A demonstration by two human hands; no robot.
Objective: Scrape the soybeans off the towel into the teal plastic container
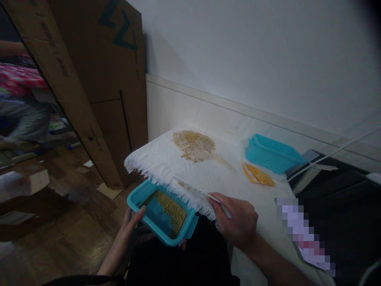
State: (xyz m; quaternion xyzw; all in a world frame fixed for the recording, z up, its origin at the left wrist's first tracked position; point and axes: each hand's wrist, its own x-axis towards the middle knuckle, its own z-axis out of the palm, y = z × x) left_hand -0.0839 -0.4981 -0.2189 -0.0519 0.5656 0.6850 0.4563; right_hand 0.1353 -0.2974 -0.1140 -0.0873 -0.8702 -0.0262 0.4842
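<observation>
My left hand (135,224) grips a blue plastic box (149,217) by its rim, thumb over the edge, tilted just below the table's fringed edge. Several yellowish-green beans (172,212) have gathered along one side of its bottom. My right hand (235,218) pinches a thin white strip (195,188), its far end on the cloth. A few beans (183,184) lie beside the strip at the cloth's edge. Farther back, beans are heaped with finer pale grains in a pile (195,145) on the white cloth (157,155).
A second blue box (272,153) stands at the back right, with a crumpled orange-yellow packet (258,174) before it. A dark device (345,210) and a white cable (336,149) are at right. A tall cardboard box (113,87) stands left; another person (24,99) sits beyond it.
</observation>
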